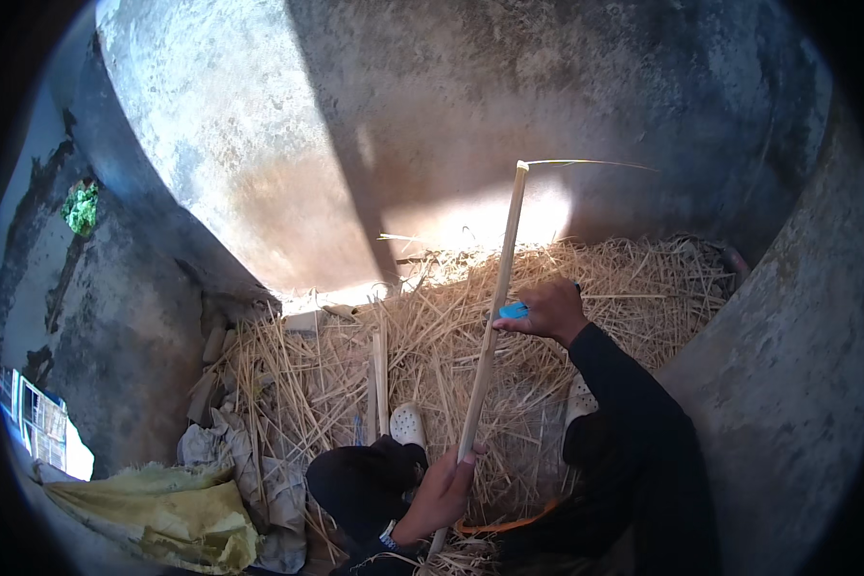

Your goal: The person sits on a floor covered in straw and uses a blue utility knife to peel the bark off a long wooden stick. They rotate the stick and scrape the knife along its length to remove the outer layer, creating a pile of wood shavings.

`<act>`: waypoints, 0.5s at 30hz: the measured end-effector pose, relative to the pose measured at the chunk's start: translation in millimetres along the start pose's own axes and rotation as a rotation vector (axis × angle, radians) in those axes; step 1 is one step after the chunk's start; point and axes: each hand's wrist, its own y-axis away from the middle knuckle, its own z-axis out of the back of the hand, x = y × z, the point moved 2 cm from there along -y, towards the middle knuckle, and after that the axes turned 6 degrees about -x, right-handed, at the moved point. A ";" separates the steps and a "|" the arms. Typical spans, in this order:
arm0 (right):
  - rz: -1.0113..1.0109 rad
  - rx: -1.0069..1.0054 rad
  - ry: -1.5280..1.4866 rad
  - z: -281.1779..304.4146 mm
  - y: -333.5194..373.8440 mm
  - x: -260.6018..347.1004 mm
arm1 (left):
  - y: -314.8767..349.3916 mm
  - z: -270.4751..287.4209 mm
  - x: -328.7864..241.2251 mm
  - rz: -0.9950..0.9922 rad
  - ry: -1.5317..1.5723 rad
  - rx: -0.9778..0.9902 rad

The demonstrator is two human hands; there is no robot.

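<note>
A long, pale bamboo pole (490,360) slants up in front of me, and a thin sliver (586,162) sticks out sideways from its top end. Near the pole's lower part, my left hand (444,494) is closed around it, with the thumb along the near side. My right hand (553,309) is closed on a small blue tool (514,311) that touches or nearly touches the pole about halfway up. The tool's working edge is hidden, so its exact kind does not show.
Straw-like shavings (634,283) cover the ground up to the concrete wall (470,106). Pale split pieces (381,379) stand by my left shoe (407,423). A yellow sack (154,514) lies at lower left. Another wall (787,384) slopes along the right.
</note>
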 end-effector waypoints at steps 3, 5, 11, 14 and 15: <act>0.059 -0.065 -0.012 -14.4 2.1 -11.2 | -0.1 -2.8 6.7 -0.003 -0.012 -0.004; 0.064 -0.063 -0.023 -23.0 2.0 -15.7 | -3.0 -2.3 12.2 -0.014 -0.022 -0.003; -0.715 0.053 0.089 -6.0 0.6 -140.9 | 50.3 -8.1 45.9 -0.073 0.017 0.078; -0.678 0.072 0.092 -12.9 42.0 -107.9 | 50.3 -0.3 49.7 0.231 0.225 0.019; -0.675 0.062 0.063 -3.0 21.7 -101.5 | 29.9 6.2 44.8 0.231 0.263 -0.008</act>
